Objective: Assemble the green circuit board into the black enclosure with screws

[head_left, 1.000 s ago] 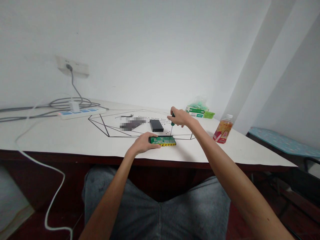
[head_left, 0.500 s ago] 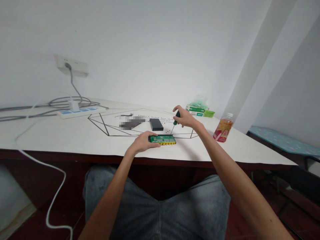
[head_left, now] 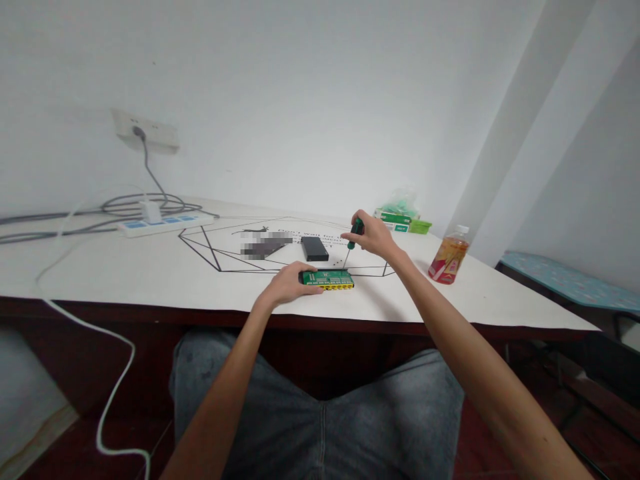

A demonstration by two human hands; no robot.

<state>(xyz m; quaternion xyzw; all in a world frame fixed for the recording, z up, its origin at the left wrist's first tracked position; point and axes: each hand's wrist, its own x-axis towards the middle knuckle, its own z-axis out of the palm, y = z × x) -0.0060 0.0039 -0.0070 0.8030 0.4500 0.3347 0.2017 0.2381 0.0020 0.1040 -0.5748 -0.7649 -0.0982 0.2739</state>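
A green circuit board (head_left: 327, 277) with a row of yellow ports along its near edge lies on the white table. My left hand (head_left: 291, 284) grips its left end between thumb and fingers. Above the board's far right side, my right hand (head_left: 373, 237) holds a screwdriver (head_left: 355, 231) by its green and black handle. The thin shaft slants down, and its tip meets the board's far edge near the right corner. Just behind the board are several tiny dark screws (head_left: 339, 262). A flat black case (head_left: 315, 249) rests farther back.
To the right stands a drink bottle (head_left: 449, 255). Green and white boxes (head_left: 394, 219) and a light green tray (head_left: 420, 227) sit at the back. A power strip (head_left: 165, 225) with grey cables lies at the left, and a white cable (head_left: 117, 387) hangs over the front edge.
My right hand's fingers have shifted around the screwdriver handle, with the thumb now extended along it. The tip stays at the board's far edge, and my left hand keeps its hold.
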